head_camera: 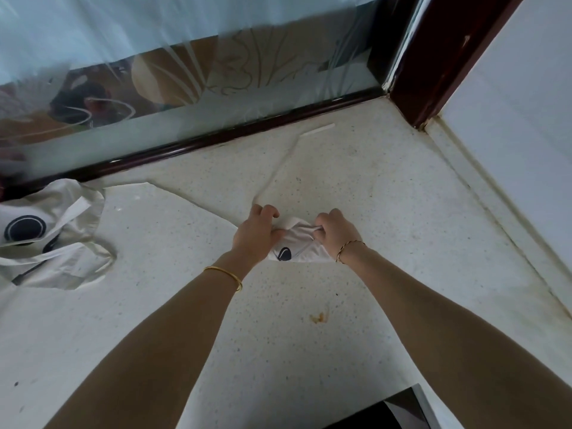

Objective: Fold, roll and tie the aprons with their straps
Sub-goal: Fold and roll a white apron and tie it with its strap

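Note:
A white apron rolled into a small bundle (294, 247), with a dark oval logo showing, lies on the speckled white counter (309, 335). My left hand (257, 233) grips its left end and my right hand (335, 232) grips its right end. Two white straps run out from the bundle: one strap (286, 162) goes up toward the window frame, the other strap (188, 198) goes left toward the far edge. A second white apron (52, 239) with a round dark logo lies loose and crumpled at the left.
A dark wooden window frame (247, 131) with frosted glass borders the counter at the back. A white wall (510, 134) closes the right side. A small orange stain (318, 318) marks the counter. A dark object (387, 413) sits at the bottom edge.

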